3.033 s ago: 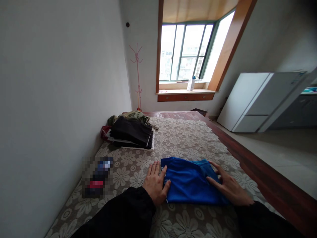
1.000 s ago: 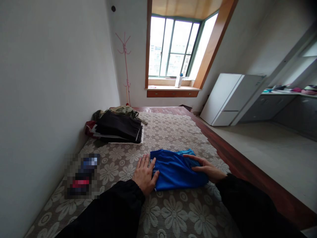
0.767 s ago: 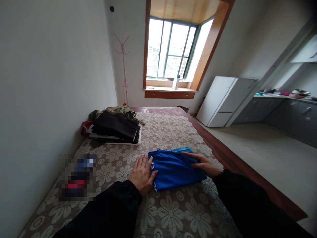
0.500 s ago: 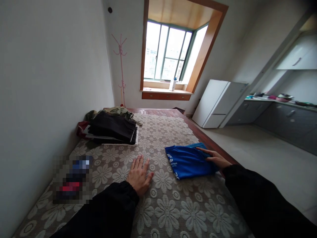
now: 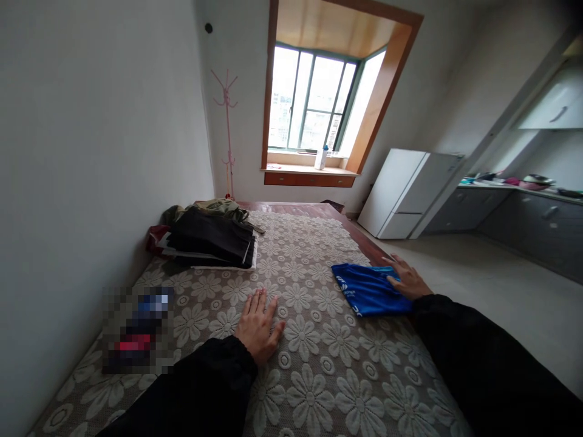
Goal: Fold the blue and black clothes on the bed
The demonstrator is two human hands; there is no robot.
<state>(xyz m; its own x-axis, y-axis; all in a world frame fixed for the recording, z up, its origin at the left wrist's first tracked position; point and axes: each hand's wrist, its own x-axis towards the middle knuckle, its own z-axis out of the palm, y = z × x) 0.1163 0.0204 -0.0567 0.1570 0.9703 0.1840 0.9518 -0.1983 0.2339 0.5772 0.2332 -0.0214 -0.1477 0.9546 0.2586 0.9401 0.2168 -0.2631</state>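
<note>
Blue shirt point(image 5: 370, 289): folded flat, sitting by the right edge of the lace cover point(image 5: 314, 358).
Right hand point(image 5: 409, 280): fingers spread, lying flat on the shirt's right end, not gripping.
Left hand point(image 5: 257, 325): open, palm down on the cover, well clear of the shirt.
Feel: looks light, soft, kinda slick, so it'd probably unfold easily.
Grab spot: I'd slide fingers under the folded edge.
</note>
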